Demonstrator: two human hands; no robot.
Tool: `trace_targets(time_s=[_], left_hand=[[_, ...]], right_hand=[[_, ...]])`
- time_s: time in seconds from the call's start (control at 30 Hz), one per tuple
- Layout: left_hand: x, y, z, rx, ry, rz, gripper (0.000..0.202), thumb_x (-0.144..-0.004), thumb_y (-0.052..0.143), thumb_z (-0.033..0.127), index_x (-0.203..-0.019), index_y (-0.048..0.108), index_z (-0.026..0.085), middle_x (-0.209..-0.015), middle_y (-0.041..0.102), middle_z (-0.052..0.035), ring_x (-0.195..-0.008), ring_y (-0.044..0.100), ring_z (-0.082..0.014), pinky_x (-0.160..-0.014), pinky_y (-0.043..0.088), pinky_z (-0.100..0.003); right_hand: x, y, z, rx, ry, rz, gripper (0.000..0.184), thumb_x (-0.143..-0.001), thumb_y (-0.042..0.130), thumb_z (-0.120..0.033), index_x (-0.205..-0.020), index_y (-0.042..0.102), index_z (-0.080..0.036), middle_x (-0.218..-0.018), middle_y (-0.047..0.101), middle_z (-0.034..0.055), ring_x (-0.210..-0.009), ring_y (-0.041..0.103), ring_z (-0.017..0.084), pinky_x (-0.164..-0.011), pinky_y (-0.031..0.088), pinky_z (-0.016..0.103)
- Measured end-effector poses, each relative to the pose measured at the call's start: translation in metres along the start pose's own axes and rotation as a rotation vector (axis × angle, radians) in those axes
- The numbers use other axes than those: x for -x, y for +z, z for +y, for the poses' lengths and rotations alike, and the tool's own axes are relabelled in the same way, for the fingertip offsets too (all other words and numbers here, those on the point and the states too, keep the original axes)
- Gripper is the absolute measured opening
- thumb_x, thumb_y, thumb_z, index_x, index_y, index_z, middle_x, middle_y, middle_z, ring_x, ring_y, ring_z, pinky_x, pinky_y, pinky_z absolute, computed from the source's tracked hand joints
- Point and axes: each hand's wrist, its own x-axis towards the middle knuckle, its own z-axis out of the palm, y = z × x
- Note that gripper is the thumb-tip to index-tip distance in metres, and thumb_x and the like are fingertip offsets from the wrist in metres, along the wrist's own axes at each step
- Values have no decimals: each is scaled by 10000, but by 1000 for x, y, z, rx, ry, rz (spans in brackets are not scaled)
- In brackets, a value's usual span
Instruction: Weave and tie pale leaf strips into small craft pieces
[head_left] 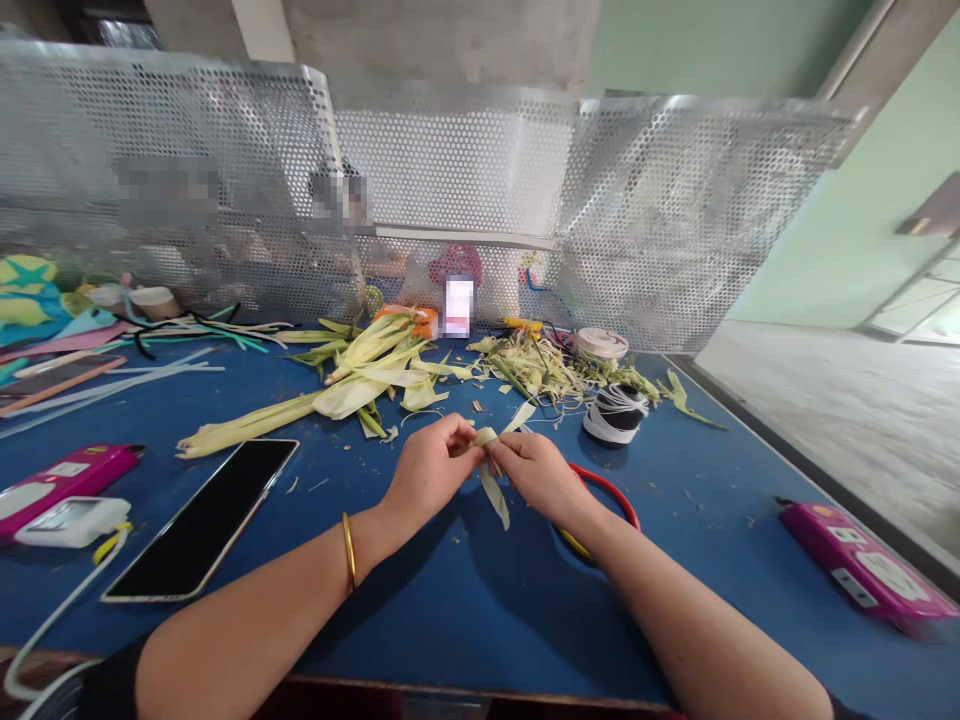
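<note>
Between my two hands, above the blue table [465, 610], is a pale strip of corn husk [495, 497], looped near the fingertips with one end hanging down and another sticking up to the right. My left hand [433, 462] pinches it from the left. From the right, my right hand [536, 470] pinches it too, the fingertips of both almost meeting. Beyond the left hand lies a pile of whole corn husks [375, 375]. A heap of shredded husk [536, 365] lies behind the right hand. Partly hidden under my right forearm is a red-and-yellow-handled tool [611, 490].
A dark-screened phone [206, 520] lies left, beside a magenta device [67, 490] with a white cable. Right are a black-and-white cord spool [615, 413] and another magenta device [866, 560]. A perforated metal screen [465, 150] bounds the back; people show blurred behind it.
</note>
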Motion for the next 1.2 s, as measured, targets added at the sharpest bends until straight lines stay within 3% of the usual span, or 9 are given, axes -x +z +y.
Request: trace_targets(time_s=[0.1,0.2,0.3,0.4,0.5,0.67,0.9,1.07,1.2], left_hand=[[0,-1,0,-5,19,27,121,-768,636,313,-791,586,205,-690,663,14,-587,591,-136,-568,429,-233],[1,-1,3,-16,44,16,128,-774,633,324,-771,607,199,-700,662,9,-611,578,-132,-580,414,-227],[3,-1,7,-50,73,-18,95,-785,606,282,-748,629,197,-673,644,17,-610,551,-126,-574,379,-220],[5,-2,11,-118,103,-32,53,-754,597,203,-720,638,200,-628,608,35,-591,515,-117,-556,333,-217],[6,-2,13,-157,122,-68,52,-739,623,214,-704,659,203,-578,569,42,-559,483,-115,-527,302,-218],[6,0,13,14,1,-340,106,-739,630,251,-704,713,194,-545,597,24,-527,548,-130,-520,379,-215],[10,-6,19,236,-73,-681,225,-769,637,308,-579,643,188,-524,551,20,-503,495,-106,-509,388,-218],[11,-7,27,290,-172,-674,156,-708,713,313,-612,701,190,-530,594,16,-508,523,-109,-539,425,-229],[12,0,25,301,-277,-605,226,-669,757,383,-579,696,185,-513,592,13,-480,525,-106,-515,430,-231]], right_hand=[[0,-1,5,81,-79,64,244,-805,620,-333,-627,488,-232,-504,493,-58,-470,464,121,-487,297,251],[-2,-1,11,8,-93,72,173,-808,627,-353,-765,499,-245,-544,558,-62,-481,555,144,-515,377,260],[-5,-2,16,-57,-102,66,227,-801,646,-400,-924,539,-242,-560,574,-65,-509,589,164,-548,416,275],[-7,-4,18,-34,-71,-8,280,-834,596,-499,-814,601,-219,-553,555,-39,-499,536,151,-522,383,273],[-7,-7,18,-12,-65,7,321,-820,602,-481,-656,602,-205,-537,497,-30,-506,426,128,-495,308,262],[-5,-13,11,89,-153,159,267,-808,617,-404,-631,593,-205,-601,512,-15,-578,425,141,-540,314,269],[-1,-13,4,178,-282,445,261,-889,522,-361,-676,560,-215,-653,519,-4,-629,471,159,-611,356,282],[-2,-11,8,215,-306,433,259,-900,520,-341,-674,555,-219,-660,519,-9,-623,467,156,-605,349,278],[-5,-7,12,230,-343,411,249,-901,526,-335,-679,557,-226,-684,549,-2,-651,496,164,-625,362,281]])
